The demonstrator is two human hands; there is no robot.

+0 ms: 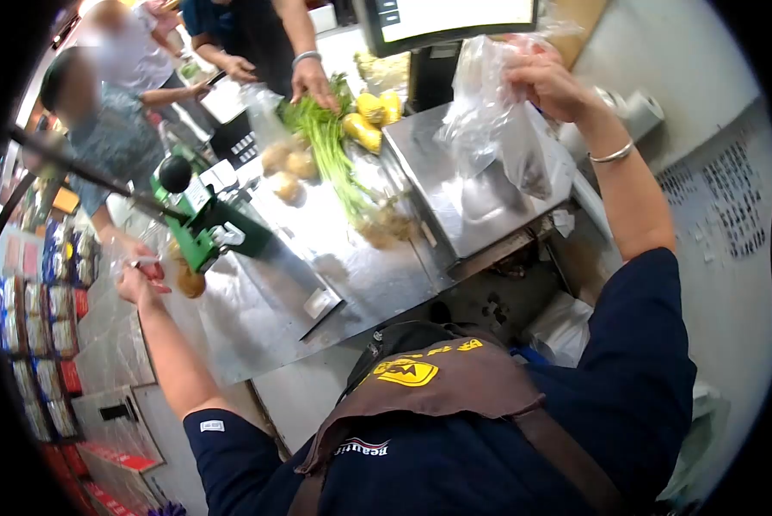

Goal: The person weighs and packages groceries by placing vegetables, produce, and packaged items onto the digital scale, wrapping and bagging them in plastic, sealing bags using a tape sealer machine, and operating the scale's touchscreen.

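My right hand [553, 84] is raised over the steel scale plate [429, 142], its fingers closed on a crumpled clear plastic bag [480, 103]. Something small and dark seems to sit in the bag's low end. Out to the left, my left hand [135, 282] is closed on a clear plastic bag [149, 268] with red in it; its contents are blurred. Another person's hand [128, 244] is right beside it, perhaps touching the bag. Brown, round produce [185, 273] lies near my left hand.
On the steel counter [377, 288] lie leafy green stalks [334, 163], bagged potatoes [287, 168] and yellow-wrapped items [364, 129]. A green bag-sealing device [205, 211] stands at the left. A co-worker's hand [315, 86] reaches over the greens. A monitor [450, 21] stands behind the scale.
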